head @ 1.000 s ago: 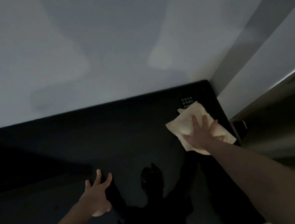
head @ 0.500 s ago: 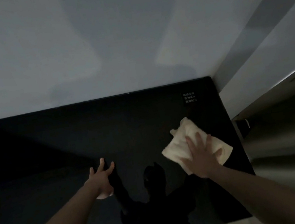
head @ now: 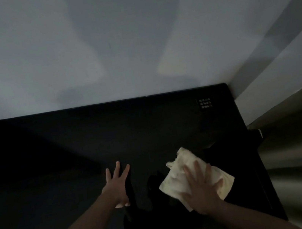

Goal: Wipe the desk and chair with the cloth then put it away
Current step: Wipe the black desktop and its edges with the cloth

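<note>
A glossy black desk (head: 71, 147) fills the lower half of the view and butts against a pale wall. On its right part lies a cream cloth (head: 180, 173), folded loosely. My right hand (head: 202, 189) presses flat on the cloth with fingers spread, covering its near half. My left hand (head: 118, 185) rests on the desk left of the cloth, fingers apart, holding nothing. No chair is in view.
A small white printed label (head: 205, 103) sits at the desk's far right corner. The pale wall (head: 133, 37) rises behind the desk. A second wall and a grey shiny surface (head: 301, 149) stand close on the right. My dark reflection shows in the desk top.
My right hand has dragged the cloth from the far right corner toward me and slightly left. The left hand has stayed planted on the desk.
</note>
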Tool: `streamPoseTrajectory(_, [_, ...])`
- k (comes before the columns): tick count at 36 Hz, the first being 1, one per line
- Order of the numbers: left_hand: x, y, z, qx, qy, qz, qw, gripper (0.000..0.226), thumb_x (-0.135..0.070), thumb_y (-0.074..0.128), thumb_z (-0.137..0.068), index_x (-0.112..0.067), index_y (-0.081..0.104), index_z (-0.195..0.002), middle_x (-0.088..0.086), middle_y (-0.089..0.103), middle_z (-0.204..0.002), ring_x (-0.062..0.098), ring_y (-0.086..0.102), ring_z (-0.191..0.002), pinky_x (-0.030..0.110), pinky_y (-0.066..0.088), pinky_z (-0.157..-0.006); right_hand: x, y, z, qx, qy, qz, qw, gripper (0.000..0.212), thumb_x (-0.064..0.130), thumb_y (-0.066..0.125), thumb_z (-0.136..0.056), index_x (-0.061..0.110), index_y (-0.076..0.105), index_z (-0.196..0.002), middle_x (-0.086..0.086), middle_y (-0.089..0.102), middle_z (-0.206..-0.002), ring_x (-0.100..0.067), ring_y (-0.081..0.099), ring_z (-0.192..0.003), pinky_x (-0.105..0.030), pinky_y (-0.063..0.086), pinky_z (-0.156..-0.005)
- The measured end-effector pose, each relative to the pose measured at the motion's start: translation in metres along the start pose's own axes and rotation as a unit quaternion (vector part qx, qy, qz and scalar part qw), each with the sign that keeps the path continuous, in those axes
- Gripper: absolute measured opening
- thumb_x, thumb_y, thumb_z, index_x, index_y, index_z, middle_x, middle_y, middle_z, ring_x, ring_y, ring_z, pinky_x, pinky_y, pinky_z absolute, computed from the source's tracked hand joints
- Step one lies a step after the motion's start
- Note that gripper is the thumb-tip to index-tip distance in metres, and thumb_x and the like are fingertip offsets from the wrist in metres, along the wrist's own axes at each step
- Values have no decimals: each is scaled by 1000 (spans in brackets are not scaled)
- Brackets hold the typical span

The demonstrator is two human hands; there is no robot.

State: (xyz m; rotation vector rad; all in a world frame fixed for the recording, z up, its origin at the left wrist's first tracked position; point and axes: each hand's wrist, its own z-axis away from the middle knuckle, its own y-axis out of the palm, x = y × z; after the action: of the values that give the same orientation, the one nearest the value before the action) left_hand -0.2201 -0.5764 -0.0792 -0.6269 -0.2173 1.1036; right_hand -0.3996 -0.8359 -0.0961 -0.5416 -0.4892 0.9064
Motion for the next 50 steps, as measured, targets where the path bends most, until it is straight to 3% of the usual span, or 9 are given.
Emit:
streamPoseTrajectory(4, [20,17,-15,-28,-26,9,999,160,-44,91,-58,-36,-47,-139,-1,-41,-159,39,-38,-145,69,22,-118,25,-49,-43,-21,10,0,1000,94,81,35,-91,47,-27,-153,3,-39,-162,-43,-41,-143,-81,1,-109])
streamPoseTrajectory(6, [16,19,-9,-30,-31,27,999,153,-34,91,-65,-41,-41,-144,-6,-48,-154,39,-38,-144,74,28,-112,35,-74,-66,-24,9,-3,1000,94,84,33,-88,50,-28,-151,7,-38,-162,-43,-41,-144,-81,0,-109])
streamPoseTrajectory(9, [1,17,0,-40,-46,58,997,139,-22,87,-74,-43,-26,-154,-10,-48,-154,40,-34,-147,76,26,-108,51,-101,-102,-33,12,1,999,93,86,28,-87,51,-31,-149,8,-40,-161,-44,-40,-144,-84,-3,-106])
streamPoseTrajectory(20, [6,18,-1,-44,-43,63,996,139,-17,87,-76,-45,-25,-154,-13,-49,-153,36,-37,-146,76,21,-112,102,-145,-153,-92,65,-17,993,88,80,33,-91,48,-17,-157,-1,-29,-166,-48,-32,-146,-86,1,-105])
streamPoseTrajectory(27, [6,15,4,-42,-42,64,996,137,-15,87,-76,-45,-22,-155,-13,-47,-155,35,-36,-147,76,22,-112,92,-92,-104,-86,6,3,996,91,82,22,-92,43,-37,-150,4,-43,-159,-43,-36,-146,-83,0,-109])
streamPoseTrajectory(31, [15,10,9,-36,-17,77,996,130,-12,83,-78,-45,-14,-157,-15,-41,-158,33,-33,-149,75,22,-113,102,-47,-67,-74,35,14,997,88,81,25,-93,44,-28,-154,5,-37,-162,-43,-33,-147,-82,7,-110])
streamPoseTrajectory(38, [84,7,34,-48,47,80,995,107,-22,75,-85,-33,3,-163,-10,-15,-169,24,-6,-156,46,33,-120,131,41,2,-58,69,-45,995,89,75,27,-96,41,-37,-149,1,-41,-161,-42,-36,-146,-82,3,-109])
streamPoseTrajectory(46, [189,38,75,-57,-31,36,997,116,-26,76,-85,-33,-11,-161,0,-28,-166,34,-14,-155,59,21,-122,176,108,55,-33,96,-94,990,93,72,34,-97,39,-40,-143,-1,-41,-161,-42,-41,-144,-81,2,-109])
streamPoseTrajectory(50, [207,38,83,-71,-67,75,992,124,-31,81,-83,-32,-16,-160,0,-33,-164,40,-16,-153,61,20,-122,184,107,50,-34,115,-97,988,94,76,32,-94,40,-35,-150,-2,-38,-162,-44,-42,-142,-83,5,-108])
